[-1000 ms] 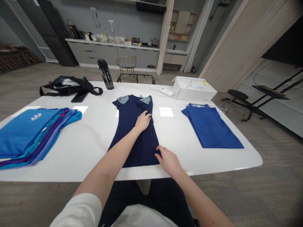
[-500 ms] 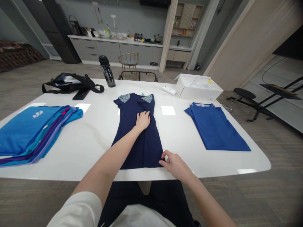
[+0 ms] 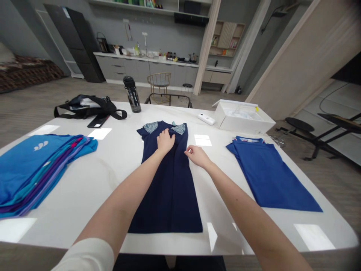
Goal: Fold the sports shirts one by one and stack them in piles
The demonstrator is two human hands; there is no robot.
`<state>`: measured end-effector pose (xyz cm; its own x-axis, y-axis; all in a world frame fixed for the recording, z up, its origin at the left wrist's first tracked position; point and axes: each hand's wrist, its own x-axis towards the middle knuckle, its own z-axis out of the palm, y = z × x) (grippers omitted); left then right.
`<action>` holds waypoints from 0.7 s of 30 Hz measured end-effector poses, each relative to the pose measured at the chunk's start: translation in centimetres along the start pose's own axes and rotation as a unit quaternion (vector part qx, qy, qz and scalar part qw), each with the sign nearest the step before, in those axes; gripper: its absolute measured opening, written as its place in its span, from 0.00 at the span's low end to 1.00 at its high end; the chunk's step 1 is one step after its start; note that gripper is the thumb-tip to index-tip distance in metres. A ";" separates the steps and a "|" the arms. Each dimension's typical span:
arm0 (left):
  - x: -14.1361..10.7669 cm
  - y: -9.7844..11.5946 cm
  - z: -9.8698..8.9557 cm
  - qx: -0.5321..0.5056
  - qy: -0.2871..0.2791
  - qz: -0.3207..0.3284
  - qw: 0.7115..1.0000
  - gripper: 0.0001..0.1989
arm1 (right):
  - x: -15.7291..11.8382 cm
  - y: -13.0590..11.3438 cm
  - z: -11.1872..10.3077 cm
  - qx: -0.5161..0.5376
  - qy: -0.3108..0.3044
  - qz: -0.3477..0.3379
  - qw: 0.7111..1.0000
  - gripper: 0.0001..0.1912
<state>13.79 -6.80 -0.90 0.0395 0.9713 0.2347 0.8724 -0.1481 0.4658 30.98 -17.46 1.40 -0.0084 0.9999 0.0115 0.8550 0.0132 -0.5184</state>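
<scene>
A dark navy short-sleeved shirt (image 3: 169, 188) with patterned pale shoulders lies on the white table in front of me, its right side folded inward lengthwise. My left hand (image 3: 166, 142) rests on the upper chest, just below the collar, fingers on the fabric. At the shirt's right edge, about chest height, my right hand (image 3: 197, 156) has thumb and forefinger pinched together on the fabric's border. A folded royal-blue shirt (image 3: 273, 177) lies to the right. Over on the left is a stack of folded blue, teal and purple shirts (image 3: 36, 165).
Toward the back of the table (image 3: 113, 210) are a black bag (image 3: 90, 107), a phone (image 3: 98, 121), a dark bottle (image 3: 132, 96), a white remote-like device (image 3: 206, 119) and an opened white box (image 3: 242, 118). Chairs and a kitchen counter stand beyond.
My right hand has moved from the bottom right corner up along the shirt's edge. The left hand has slid up toward the collar. The camera view has tilted up.
</scene>
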 end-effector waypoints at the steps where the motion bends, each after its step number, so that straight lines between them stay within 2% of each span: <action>1: 1.5 0.1 0.2 0.012 -0.009 -0.026 1.000 0.29 | 0.8 -0.1 0.1 0.006 0.004 0.000 1.000 0.06; 3: 4.2 0.4 0.8 0.038 -0.046 -0.074 0.996 0.33 | 2.1 -0.1 0.4 0.025 0.003 -0.003 1.000 0.06; 5: 6.4 0.6 1.5 0.062 -0.084 -0.095 0.990 0.32 | 2.9 0.2 0.6 0.045 -0.006 -0.008 0.999 0.07; 9: 9.0 0.6 2.5 0.060 -0.138 -0.065 0.986 0.21 | 4.4 1.3 0.5 0.064 -0.012 -0.013 0.998 0.07; 12: 9.9 0.3 2.8 0.053 -0.153 -0.035 0.986 0.21 | 6.3 2.3 0.2 0.041 0.005 0.006 0.999 0.07; 16: 10.4 -0.3 3.1 0.086 -0.159 -0.059 0.982 0.31 | 10.2 3.5 0.1 0.004 0.016 0.040 0.999 0.06; 21: 10.1 -0.6 3.0 0.072 -0.147 -0.034 0.986 0.17 | 15.2 3.9 1.1 -0.006 0.050 0.033 0.998 0.12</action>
<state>15.12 3.71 -1.41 0.1003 0.9931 -0.0601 0.9372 -0.0740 0.3408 33.64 -2.21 -1.36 0.0987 0.9931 0.0634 0.8583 -0.0528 -0.5104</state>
